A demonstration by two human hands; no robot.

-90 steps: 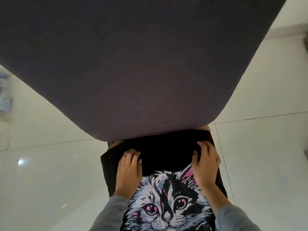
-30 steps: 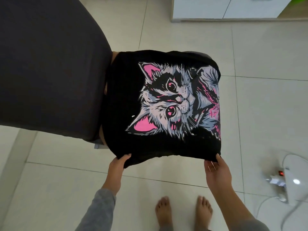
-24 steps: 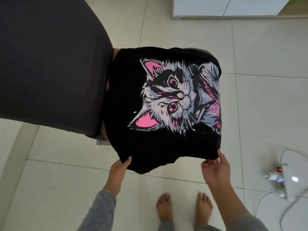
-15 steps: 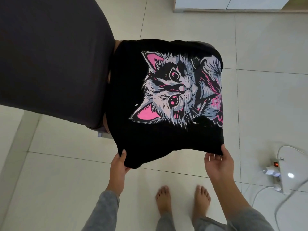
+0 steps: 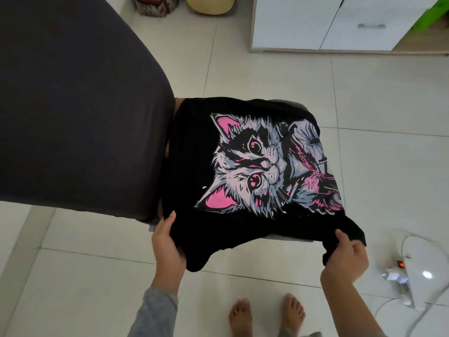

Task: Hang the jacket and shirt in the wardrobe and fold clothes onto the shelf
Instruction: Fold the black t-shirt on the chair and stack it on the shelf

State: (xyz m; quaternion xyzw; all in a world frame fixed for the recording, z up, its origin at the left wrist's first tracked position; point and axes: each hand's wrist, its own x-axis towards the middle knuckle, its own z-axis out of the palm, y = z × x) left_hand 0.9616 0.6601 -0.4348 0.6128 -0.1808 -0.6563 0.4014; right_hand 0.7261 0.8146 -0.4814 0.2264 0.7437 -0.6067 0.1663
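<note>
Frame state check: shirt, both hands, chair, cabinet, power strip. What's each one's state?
T-shirt: cat print up, lying on the chair seat, near edge lifted off it.
Left hand: grips the T-shirt's near left corner.
Right hand: grips the near right corner, fabric bunched.
Chair: backrest in a dark grey cover.
Cabinet: doors shut.
Power strip: red light on.

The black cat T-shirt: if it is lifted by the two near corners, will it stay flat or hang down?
Probably floppy: the T-shirt sags between the left hand and right hand. Likely light: those edge grips alone hold its near edge up. Its folded layers may slip open when raised.
</note>
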